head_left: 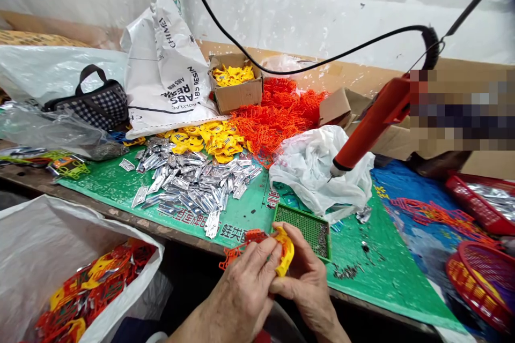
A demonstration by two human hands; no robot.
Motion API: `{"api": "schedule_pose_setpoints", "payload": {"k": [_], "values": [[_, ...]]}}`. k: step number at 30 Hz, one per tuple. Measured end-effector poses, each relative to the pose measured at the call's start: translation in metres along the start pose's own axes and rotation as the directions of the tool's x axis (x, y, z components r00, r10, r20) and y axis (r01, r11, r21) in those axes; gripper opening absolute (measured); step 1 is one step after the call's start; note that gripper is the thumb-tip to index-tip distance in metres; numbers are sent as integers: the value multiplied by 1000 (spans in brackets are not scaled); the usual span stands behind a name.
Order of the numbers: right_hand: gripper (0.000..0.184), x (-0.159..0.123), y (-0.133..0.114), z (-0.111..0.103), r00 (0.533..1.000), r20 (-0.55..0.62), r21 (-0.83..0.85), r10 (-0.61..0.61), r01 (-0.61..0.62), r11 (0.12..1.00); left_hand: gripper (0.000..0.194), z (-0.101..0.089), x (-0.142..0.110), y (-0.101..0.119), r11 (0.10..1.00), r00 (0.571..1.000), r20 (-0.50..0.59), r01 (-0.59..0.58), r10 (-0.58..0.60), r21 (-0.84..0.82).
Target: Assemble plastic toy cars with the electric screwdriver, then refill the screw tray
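Note:
Just in front of the table's near edge, my left hand (247,276) and my right hand (308,273) are closed together around a small assembly. It joins a yellow plastic part (286,260), pinched between both hands, and an orange-red plastic frame (232,256) that sticks out past my left fingers. My fingers cover much of where the two meet. Right behind the hands lies a green tray (303,220) with small screws (322,238) at its right end. An orange-red power screwdriver (372,126) hangs tip down above the table, apart from my hands.
Beyond lie a heap of silvery parts (193,179), yellow parts (219,139) and orange-red frames (277,112). A crumpled plastic bag (317,163) sits under the screwdriver. At lower left, a white sack (24,236) holds assembled pieces. Red baskets (462,268) stand right. Loose screws (348,271) lie nearby.

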State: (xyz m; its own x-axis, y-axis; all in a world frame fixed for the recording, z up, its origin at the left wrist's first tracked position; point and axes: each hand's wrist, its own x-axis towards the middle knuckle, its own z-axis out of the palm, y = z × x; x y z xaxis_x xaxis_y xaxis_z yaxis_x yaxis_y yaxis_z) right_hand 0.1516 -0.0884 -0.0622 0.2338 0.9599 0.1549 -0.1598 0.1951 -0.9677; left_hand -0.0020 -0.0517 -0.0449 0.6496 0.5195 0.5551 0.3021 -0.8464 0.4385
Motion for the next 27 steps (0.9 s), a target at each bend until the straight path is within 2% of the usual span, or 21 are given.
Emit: {"api": "schedule_pose_setpoints", "payload": {"k": [1, 3, 5, 6, 7, 9, 10, 11, 13, 16, 18, 22, 24, 27], "values": [[74, 1, -5, 1, 1000, 17, -90, -18, 20, 996, 57, -5, 2, 1, 997, 1000, -11, 20, -20, -73], [70, 7, -16, -1, 992, 128, -236, -14, 45, 971, 42, -17, 8, 4, 961, 995, -7, 97, -102, -259], [61, 15, -28, -5, 958, 283, -314, 48, 46, 948, 30, -30, 11, 5, 832, 955, 107, 292, -275, -472], [57, 19, -32, -7, 935, 343, -336, 91, 32, 941, 26, -35, 12, 5, 707, 906, 204, 417, -370, -571], [54, 23, -35, -9, 916, 377, -349, 135, 6, 937, 22, -39, 12, 5, 540, 839, 314, 531, -445, -653], [52, 28, -38, -9, 893, 392, -338, 219, -82, 937, 20, -40, 10, 2, 148, 680, 512, 665, -524, -732], [53, 29, -38, -8, 885, 390, -315, 256, -133, 940, 25, -38, 8, -1, -19, 616, 569, 670, -544, -742], [55, 30, -37, -6, 876, 387, -290, 287, -180, 940, 30, -35, 7, -3, -146, 564, 601, 649, -566, -747], [55, 29, -33, -2, 868, 371, -267, 330, -241, 933, 37, -27, 6, -8, -290, 503, 614, 580, -608, -762], [51, 26, -27, -2, 880, 328, -285, 344, -255, 924, 39, -17, 6, -11, -411, 455, 654, 526, -604, -745], [49, 23, -23, -4, 888, 313, -310, 337, -240, 920, 40, -12, 6, -12, -434, 444, 673, 529, -591, -729], [51, 19, -18, -11, 883, 336, -357, 329, -204, 912, 35, -9, 1, -17, -370, 490, 652, 555, -578, -745], [51, 17, -18, -11, 878, 344, -378, 332, -195, 905, 33, -10, 0, -20, -350, 491, 678, 601, -547, -718], [48, 14, -20, -6, 891, 321, -426, 322, -167, 889, 31, -15, -1, -21, -217, 483, 710, 727, -513, -651]]}}
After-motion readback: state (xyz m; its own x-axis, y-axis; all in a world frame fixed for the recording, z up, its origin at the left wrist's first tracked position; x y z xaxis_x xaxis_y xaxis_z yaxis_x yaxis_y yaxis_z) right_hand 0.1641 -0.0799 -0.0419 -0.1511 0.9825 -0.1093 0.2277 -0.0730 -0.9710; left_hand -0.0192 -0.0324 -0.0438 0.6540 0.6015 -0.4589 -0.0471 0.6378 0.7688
